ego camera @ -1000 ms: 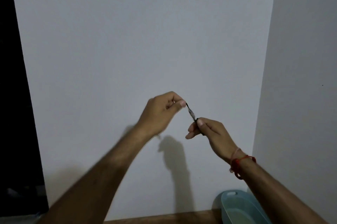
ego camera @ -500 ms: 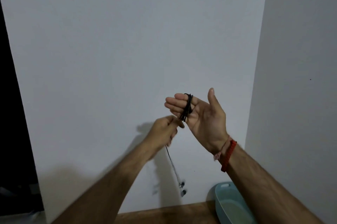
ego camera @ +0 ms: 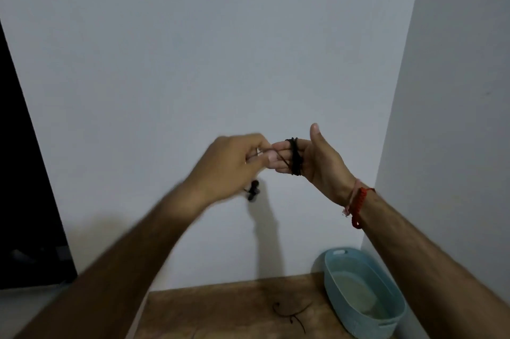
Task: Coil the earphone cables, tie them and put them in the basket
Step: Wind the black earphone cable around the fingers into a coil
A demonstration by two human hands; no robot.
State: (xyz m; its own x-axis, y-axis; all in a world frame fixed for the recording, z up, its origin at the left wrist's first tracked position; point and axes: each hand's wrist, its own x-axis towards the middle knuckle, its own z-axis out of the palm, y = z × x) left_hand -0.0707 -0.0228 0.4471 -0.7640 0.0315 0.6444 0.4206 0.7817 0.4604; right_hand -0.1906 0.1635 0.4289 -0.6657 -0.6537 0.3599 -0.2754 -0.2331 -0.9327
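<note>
- The black earphone cable point(ego camera: 295, 158) sits at centre frame, looped in several turns around the flat, extended fingers point(ego camera: 281, 156) of the right hand point(ego camera: 314, 159) — the fingers act as a former so the coil keeps an even shape.
- The right hand is spread, palm toward the camera and thumb raised clear of the loops.
- The left hand point(ego camera: 234, 165), blurred and just left of the coil, pinches the free run of cable between thumb and fingertips, apparently to feed on another turn under tension.
- The earbuds point(ego camera: 253, 191) dangle below the left hand, so some length looks unwound yet.
- At the lower right, the pale blue basket point(ego camera: 335, 283) stands on the brown wooden surface point(ego camera: 220, 311) in the corner — near enough for an easy drop.
- Another dark cable point(ego camera: 289, 314) lies loose on the wood, left of the basket.
- Plain grey-white walls point(ego camera: 193, 62) fill the rest; a dark opening point(ego camera: 22, 173) runs down the left edge.
</note>
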